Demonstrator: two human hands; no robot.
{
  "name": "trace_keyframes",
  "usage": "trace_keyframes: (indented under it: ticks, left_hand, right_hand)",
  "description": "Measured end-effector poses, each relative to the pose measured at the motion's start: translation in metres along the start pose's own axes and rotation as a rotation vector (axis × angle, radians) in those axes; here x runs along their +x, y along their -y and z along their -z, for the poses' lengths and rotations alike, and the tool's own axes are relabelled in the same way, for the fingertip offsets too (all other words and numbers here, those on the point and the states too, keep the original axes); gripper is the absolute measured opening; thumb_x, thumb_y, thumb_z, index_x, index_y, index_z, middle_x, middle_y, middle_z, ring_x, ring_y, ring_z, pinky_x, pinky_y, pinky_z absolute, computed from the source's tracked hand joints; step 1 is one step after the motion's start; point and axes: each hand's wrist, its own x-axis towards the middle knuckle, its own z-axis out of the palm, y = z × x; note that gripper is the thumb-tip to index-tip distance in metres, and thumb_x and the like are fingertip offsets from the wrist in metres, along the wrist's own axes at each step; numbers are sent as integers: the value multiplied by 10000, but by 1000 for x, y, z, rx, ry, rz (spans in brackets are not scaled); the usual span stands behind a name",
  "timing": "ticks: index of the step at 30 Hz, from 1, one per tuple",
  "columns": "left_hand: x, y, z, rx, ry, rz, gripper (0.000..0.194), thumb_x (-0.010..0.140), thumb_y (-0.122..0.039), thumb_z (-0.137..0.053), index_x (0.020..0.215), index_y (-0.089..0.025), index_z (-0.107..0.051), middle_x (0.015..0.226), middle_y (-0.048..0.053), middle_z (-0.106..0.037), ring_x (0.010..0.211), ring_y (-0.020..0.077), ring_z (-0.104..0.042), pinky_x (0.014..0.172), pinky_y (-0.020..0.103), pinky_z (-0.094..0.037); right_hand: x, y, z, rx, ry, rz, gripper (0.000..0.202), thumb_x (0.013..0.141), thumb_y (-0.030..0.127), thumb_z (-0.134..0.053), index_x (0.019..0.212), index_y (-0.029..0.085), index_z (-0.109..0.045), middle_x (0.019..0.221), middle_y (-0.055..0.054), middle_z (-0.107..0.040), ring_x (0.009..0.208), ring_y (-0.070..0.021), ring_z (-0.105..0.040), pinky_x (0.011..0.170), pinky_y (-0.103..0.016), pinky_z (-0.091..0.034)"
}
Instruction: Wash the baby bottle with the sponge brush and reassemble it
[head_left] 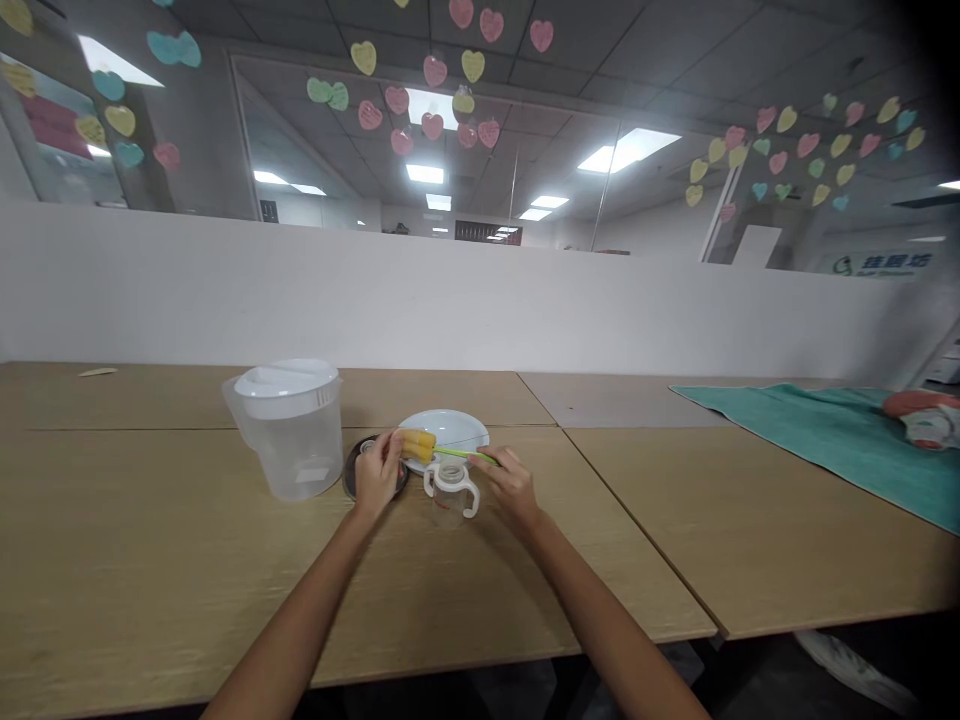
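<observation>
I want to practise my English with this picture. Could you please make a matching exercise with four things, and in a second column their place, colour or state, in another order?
Things
1. Pitcher
2. Small bottle
3. Cloth
4. Green stick

Descriptions
A. Held in the right hand
B. Has two curved white handles
C. Covered by a white lid
D. Blue-green, spread out at the right

Right pairs: 1-C, 2-B, 3-D, 4-A

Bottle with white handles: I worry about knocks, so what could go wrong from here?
The bottle stands close to both hands, so the right hand might tip it. The yellow piece or green stick might slip from the fingers and land on it. The left hand looks near enough to the dark plate to nudge it.
</observation>
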Motion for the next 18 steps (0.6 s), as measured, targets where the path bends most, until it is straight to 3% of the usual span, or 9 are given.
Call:
trace_keyframes:
  ticks: [5, 10, 14, 18]
  left_hand:
    - [1, 5, -4, 91, 95, -106, 496, 861, -480, -392, 1264, -196, -450, 830, 31, -673, 661, 146, -608, 669, 258, -466]
    - [0, 7, -6, 139, 83, -236, 467, 859, -437, -432, 1263, -204, -420, 1207, 88, -565, 870, 172, -607, 813, 311, -475]
    - [-1, 9, -6, 162, 56, -326, 390, 871, -375, -424, 1223, -206, -424, 1312, 99, -479, 1106, 208, -530, 914, 357, -451]
    - [-1, 12, -5, 188, 0, -430, 301, 875, -312, -417, 1151, -198, -455, 1314, 106, -468, 1200, 211, -464, 970, 374, -427]
  right_hand:
    - [1, -4, 4, -29, 20, -35, 406, 855, 36, -403, 1067, 266, -662, 1011, -73, -646, 898, -143, -581, 783, -275, -478]
    - [0, -9, 6, -50, 8, -37, 452, 831, 3, -376, 1073, 256, -661, 1006, -75, -648, 905, -147, -578, 784, -289, -489]
    - [0, -11, 5, -63, 26, -76, 454, 826, 5, -388, 1075, 271, -658, 1002, -66, -651, 895, -142, -583, 792, -291, -496]
    - [1, -10, 5, -57, 29, -90, 446, 831, 18, -374, 1062, 263, -666, 992, -63, -653, 902, -142, -582, 804, -293, -498]
